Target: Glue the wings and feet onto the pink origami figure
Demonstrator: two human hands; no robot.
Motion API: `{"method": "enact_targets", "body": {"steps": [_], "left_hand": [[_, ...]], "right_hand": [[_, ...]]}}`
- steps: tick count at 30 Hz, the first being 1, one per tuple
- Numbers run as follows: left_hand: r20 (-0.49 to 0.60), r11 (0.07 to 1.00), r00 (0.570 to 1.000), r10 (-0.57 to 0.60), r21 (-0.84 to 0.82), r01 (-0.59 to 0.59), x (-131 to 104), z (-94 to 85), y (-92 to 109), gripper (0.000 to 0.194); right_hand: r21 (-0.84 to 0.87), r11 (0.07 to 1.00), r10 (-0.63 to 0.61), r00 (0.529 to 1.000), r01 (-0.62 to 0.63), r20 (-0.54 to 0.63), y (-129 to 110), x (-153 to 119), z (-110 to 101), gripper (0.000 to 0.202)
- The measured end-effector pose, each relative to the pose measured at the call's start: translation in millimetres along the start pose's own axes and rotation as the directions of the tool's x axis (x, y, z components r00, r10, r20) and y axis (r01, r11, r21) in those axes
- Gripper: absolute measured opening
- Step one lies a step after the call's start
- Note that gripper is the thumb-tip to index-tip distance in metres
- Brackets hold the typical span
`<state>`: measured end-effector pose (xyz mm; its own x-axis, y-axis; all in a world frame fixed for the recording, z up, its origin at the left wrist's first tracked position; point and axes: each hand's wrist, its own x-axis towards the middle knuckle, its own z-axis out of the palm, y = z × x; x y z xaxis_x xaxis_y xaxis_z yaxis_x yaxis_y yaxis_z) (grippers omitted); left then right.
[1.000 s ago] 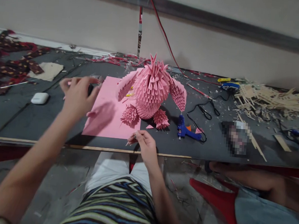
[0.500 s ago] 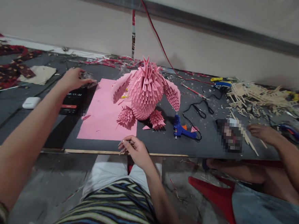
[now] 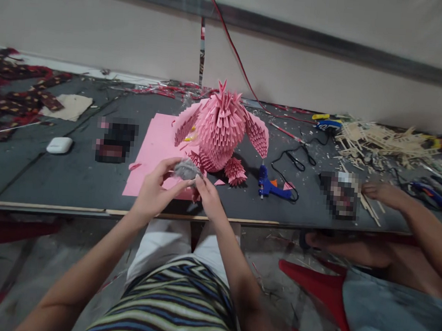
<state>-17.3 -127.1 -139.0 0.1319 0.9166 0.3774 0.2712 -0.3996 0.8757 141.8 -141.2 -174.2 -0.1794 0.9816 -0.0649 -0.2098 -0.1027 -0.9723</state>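
Observation:
A small crumpled grey, partly see-through bag [image 3: 186,169] is held between my two hands above the front of the pink paper sheet [image 3: 151,139]. My left hand [image 3: 155,191] grips its left side, fingers behind and thumb in front. On its right edge the fingers of my right hand [image 3: 208,191] are pinched. Just behind the hands stands a pink folded-paper figure [image 3: 221,130] with two wings and spiky feet; the bag and fingers hide part of one foot. A blue glue gun [image 3: 270,185] lies to the right of the figure.
A white earbud case [image 3: 59,145] and a blurred-out phone [image 3: 114,140] lie at left. Dark patterned strips [image 3: 17,93] are farther left. At right are another blurred item [image 3: 340,194], pale sticks [image 3: 381,141] and another person's hand [image 3: 383,194]. A black cord trails from the glue gun.
My left hand has come from beside the phone to the middle, bringing the grey bag. My right hand has risen slightly and taken hold of the bag's edge. The view has shifted slightly.

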Motion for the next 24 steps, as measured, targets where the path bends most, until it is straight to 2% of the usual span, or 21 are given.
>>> {"method": "enact_targets", "body": {"steps": [2,5,9,13,16,20,24], "left_hand": [[-0.036,1.0,0.999,-0.009,-0.002,0.009,-6,10.0,0,0.054],[0.016,0.999,1.0,-0.013,-0.035,0.013,-12,14.3,3,0.057],[0.105,0.999,0.994,-0.006,-0.034,0.01,-13,5.9,6,0.04],[0.13,0.99,0.991,0.045,0.129,-0.062,-3,-5.8,1,0.033],[0.213,0.975,0.975,0.056,0.2,-0.1,3,-11.2,-4,0.034],[0.358,0.966,0.932,0.052,0.217,-0.137,9,-19.4,-7,0.039],[0.538,0.967,0.843,0.014,0.208,-0.149,16,-31.9,-3,0.042]], "right_hand": [[0.014,1.0,-0.004,1.0,0.004,-0.018,-1,-2,-2,0.064],[0.051,0.999,-0.019,1.0,0.018,0.014,-2,-10,-5,0.065],[0.016,0.998,-0.068,0.996,0.067,0.057,-3,-16,-11,0.056],[-0.04,0.995,-0.087,0.996,0.088,0.016,-7,-12,-18,0.054],[-0.046,0.997,-0.063,0.998,0.064,0.023,-9,-8,-20,0.058],[-0.026,0.997,-0.069,0.994,0.072,0.09,-6,-8,-24,0.057],[-0.034,0.998,-0.054,0.987,0.06,0.149,-2,-10,-26,0.055]]}}
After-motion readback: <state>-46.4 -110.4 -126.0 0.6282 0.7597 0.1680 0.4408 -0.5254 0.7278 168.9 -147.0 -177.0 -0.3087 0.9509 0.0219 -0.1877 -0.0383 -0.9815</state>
